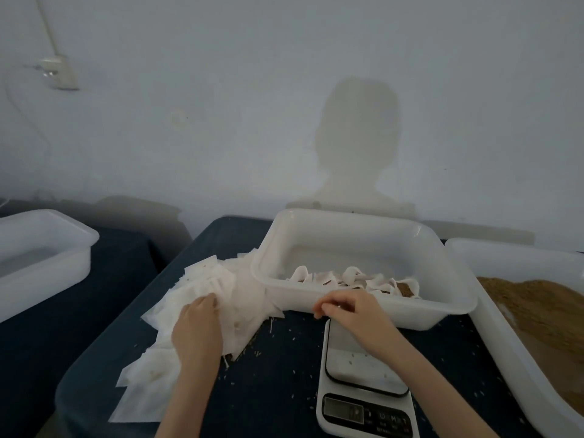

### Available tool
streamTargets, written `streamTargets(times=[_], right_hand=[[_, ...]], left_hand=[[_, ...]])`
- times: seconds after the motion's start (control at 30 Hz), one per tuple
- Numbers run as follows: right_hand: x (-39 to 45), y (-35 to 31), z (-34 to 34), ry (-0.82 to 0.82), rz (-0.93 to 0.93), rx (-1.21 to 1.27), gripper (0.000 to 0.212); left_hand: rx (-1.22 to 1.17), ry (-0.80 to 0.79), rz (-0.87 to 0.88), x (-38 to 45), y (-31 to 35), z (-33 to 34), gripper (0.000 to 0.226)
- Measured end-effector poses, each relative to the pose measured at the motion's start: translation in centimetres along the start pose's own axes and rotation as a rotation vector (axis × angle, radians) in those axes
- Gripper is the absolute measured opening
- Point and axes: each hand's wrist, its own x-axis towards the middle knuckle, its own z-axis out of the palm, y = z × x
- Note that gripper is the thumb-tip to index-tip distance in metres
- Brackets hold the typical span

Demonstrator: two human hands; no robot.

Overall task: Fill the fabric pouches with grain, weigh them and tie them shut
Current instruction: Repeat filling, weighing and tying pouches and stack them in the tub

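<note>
My left hand (197, 324) is lying flat, fingers relaxed, on the empty pouches (202, 298) left of the scale (363, 387); my right hand (350, 311) is curling above it, grip contents unclear.

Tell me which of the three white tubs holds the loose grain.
The tub at the far right, beside the scale: it holds a brown grain heap. The middle tub holds pouches, and I see no grain in the left tub.

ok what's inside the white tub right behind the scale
The white tub holds filled fabric pouches, white with brown grain showing through. Its near wall and the right hand hide the lower part of the pile.
</note>
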Motion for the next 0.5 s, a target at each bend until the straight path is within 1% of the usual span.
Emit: streamTargets(times=[0.07, 0.13, 0.2, 0.23, 0.27, 0.33, 0.4, 0.47, 0.5], right_hand=[[-0.7, 0.4, 0.4, -0.024, 0.043, 0.032, 0.03], [-1.3, 0.9, 0.6, -0.036, 0.075, 0.025, 0.03], [-1.8, 1.5, 0.7, -0.048, 0.082, 0.028, 0.028], [-2.0, 1.7, 0.7, -0.056, 0.088, 0.029, 0.028], [-2.1, 1.9, 0.7, -0.063, 0.097, 0.026, 0.028], [-2.4, 2.2, 0.8, -0.07, 0.114, 0.037, 0.027], [-2.5, 2.3, 0.9, -0.073, 0.117, 0.049, 0.027], [-2.6, 2.2, 1.1, -0.075, 0.111, 0.062, 0.028], [-2.6, 2.2, 1.2, -0.078, 0.11, 0.065, 0.028]], left_hand=[[0.066, -0.026, 0.032, 0.3, -0.5, 0.5, 0.023], [0.068, -0.03, -0.008, 0.5, -0.9, 0.8, 0.03], [0.025, 0.018, -0.051, 0.4, -0.7, 0.3, 0.03], [0.012, 0.055, -0.041, 0.3, -0.5, -0.1, 0.028], [0.001, 0.093, 0.003, 0.1, -0.3, -0.5, 0.027], [0.033, 0.194, 0.135, -0.3, 0.3, -1.2, 0.033], [0.032, 0.296, 0.219, -0.4, 1.0, -1.8, 0.036], [0.019, 0.342, 0.251, -0.3, 1.9, -2.1, 0.032], [0.007, 0.333, 0.239, -0.2, 2.2, -2.1, 0.03]])
